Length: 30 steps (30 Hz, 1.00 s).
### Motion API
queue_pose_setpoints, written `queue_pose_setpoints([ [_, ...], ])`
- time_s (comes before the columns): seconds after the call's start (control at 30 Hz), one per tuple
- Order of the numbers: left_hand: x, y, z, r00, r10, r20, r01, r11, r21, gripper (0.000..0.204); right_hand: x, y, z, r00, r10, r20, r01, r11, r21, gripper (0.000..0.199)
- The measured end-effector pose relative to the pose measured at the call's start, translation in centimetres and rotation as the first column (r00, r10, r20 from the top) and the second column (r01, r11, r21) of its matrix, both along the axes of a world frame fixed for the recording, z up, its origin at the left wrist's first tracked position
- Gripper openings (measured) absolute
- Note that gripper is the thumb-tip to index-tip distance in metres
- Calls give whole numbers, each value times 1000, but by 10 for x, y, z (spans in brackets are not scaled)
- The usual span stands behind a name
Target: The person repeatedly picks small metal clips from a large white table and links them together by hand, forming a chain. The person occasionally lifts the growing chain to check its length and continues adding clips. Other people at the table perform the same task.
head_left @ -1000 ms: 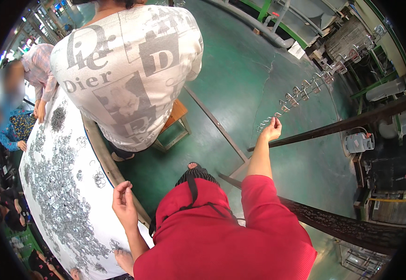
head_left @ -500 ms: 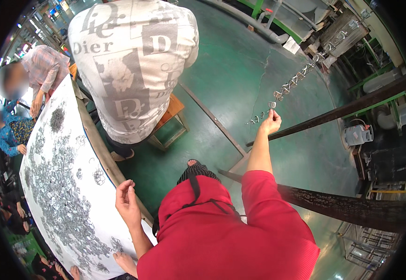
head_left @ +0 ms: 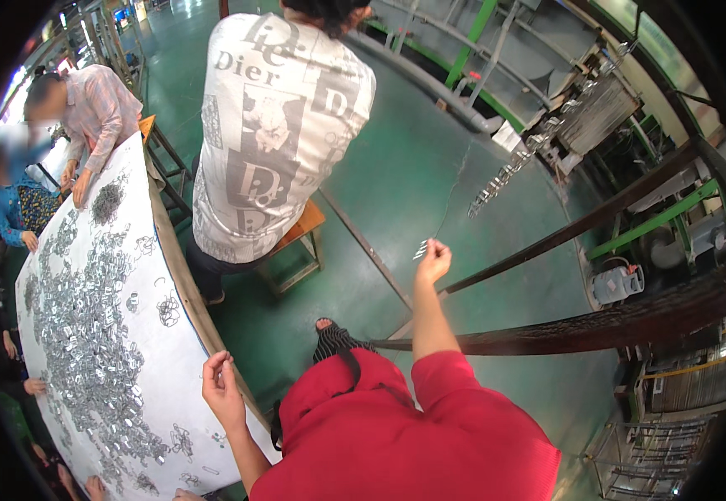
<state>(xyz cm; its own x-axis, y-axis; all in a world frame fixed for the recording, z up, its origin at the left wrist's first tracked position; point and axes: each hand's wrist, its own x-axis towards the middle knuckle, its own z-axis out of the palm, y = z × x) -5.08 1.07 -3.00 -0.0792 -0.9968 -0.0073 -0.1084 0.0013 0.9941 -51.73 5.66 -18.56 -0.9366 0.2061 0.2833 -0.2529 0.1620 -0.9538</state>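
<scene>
A green floor (head_left: pixel 396 138) spreads beneath a long white-topped table (head_left: pixel 186 386) on the left and a dark beam (head_left: pixel 530 336) beyond the right forearm. A co-worker (head_left: pixel 275 167) in a printed top is ahead. A heap of metal buckles (head_left: pixel 87 317) covers much of the tabletop. A row of metal loops (head_left: pixel 505 177) slants away past the right hand (head_left: pixel 435 260). The left hand (head_left: pixel 225 392) curls loosely near the table edge; whether it holds anything, I cannot tell. The right hand's closed fingertips pinch small metal pieces (head_left: pixel 420 250); a light, steady grip and slow arm movement should limit swinging and snagging.
</scene>
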Motion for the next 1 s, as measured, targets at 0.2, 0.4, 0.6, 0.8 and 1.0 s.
queue_pose_setpoints([
  [0.2,16,11,-14,998,58,-22,-59,997,-48,16,96,-19,23,894,434,110,-428,901,-71,16],
  [0.4,33,-3,-38,982,190,23,-185,974,-130,15,176,-39,16,541,835,103,-831,549,-86,7],
  [0.6,80,-47,-87,841,483,245,-476,875,-90,15,235,-65,52,102,962,252,-992,119,-53,9],
  [0.8,149,-116,-134,487,686,540,-648,699,-304,23,273,-105,71,-221,937,270,-969,-242,47,10],
  [1.0,177,-181,-144,228,665,712,-631,657,-412,39,288,-144,83,-437,850,294,-857,-493,153,7],
])
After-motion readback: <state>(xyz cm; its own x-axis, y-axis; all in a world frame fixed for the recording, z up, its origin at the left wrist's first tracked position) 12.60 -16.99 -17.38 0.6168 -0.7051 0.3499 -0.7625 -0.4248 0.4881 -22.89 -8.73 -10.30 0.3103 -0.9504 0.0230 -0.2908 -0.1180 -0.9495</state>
